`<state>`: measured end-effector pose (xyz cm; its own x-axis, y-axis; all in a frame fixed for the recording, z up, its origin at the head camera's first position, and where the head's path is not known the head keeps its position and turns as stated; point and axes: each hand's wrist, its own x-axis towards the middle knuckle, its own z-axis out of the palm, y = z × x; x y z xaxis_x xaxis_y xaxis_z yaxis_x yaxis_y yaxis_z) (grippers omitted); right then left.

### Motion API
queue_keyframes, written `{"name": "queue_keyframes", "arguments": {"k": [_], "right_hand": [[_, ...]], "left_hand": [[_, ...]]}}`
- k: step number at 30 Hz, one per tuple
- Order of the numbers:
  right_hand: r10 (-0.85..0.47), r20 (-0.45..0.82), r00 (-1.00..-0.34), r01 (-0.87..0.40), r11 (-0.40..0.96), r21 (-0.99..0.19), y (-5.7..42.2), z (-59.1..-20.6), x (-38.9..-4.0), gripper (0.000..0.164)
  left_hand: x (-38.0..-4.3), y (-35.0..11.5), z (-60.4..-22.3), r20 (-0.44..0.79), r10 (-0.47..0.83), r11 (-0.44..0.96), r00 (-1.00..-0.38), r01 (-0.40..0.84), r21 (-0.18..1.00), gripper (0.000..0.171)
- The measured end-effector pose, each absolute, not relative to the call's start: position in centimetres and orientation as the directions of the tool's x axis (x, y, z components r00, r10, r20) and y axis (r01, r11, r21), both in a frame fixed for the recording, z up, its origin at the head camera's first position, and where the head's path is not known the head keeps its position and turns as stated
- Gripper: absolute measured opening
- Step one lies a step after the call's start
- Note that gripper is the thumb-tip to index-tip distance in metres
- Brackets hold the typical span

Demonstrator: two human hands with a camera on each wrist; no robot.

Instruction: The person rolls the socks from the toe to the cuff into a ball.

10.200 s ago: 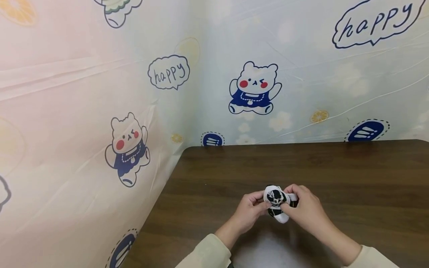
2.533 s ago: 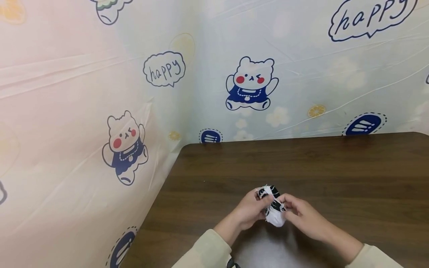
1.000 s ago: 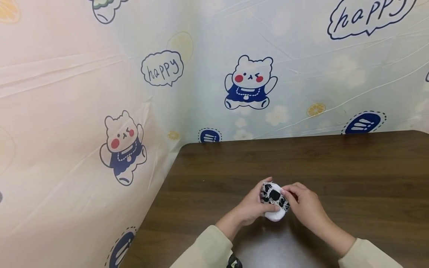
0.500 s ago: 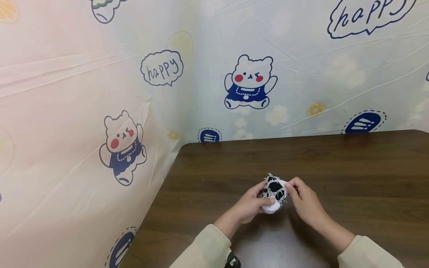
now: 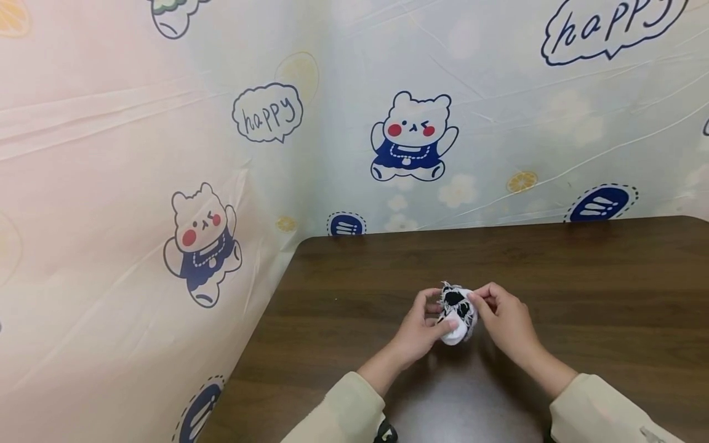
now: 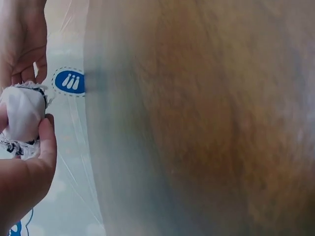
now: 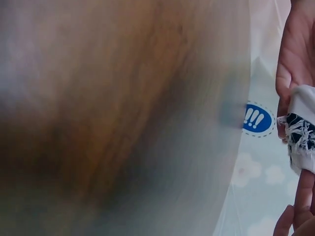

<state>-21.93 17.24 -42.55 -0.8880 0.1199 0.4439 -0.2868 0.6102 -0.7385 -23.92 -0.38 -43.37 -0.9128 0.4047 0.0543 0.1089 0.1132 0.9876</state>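
A small black-and-white sock (image 5: 454, 298) is held above the table, its patterned part bristling with loose white threads, which suggests the inside faces out. My left hand (image 5: 414, 332) grips its left and lower side, thumb across the white end. At the upper right edge, my right hand (image 5: 508, 321) pinches the fabric between thumb and forefinger. In the left wrist view the white part of the sock (image 6: 23, 115) sits between thumb and fingers of the left hand (image 6: 24, 179). The right wrist view cuts off the sock (image 7: 301, 132) at the frame's edge.
A dark brown wooden table (image 5: 343, 277) lies under both hands. Behind and to the left hangs a printed curtain (image 5: 487, 123) with bears and lettering. A small dark object (image 5: 386, 432) shows beside the left sleeve.
The sock has been turned about in the hands, and more threaded inner side faces up than at first. In the last second both hands have moved slightly away from me.
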Motion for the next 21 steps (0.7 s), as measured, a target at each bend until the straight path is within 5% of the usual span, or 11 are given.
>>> {"name": "queue_keyframes", "arguments": {"k": [8, 21], "right_hand": [[0.100, 0.430, -0.897, -0.277, 0.632, -0.724, 17.6, -42.3, -23.3, 0.009], [-0.109, 0.371, -0.922, -0.379, 0.441, -0.813, 18.5, -42.3, -24.1, 0.031]], "left_hand": [[-24.7, -0.2, -42.9, 0.115, 0.325, 0.265, -0.939, 0.207, 0.942, 0.031], [-27.0, 0.2, -41.9, 0.082, 0.285, 0.328, -0.955, 0.178, 0.928, 0.028]]}}
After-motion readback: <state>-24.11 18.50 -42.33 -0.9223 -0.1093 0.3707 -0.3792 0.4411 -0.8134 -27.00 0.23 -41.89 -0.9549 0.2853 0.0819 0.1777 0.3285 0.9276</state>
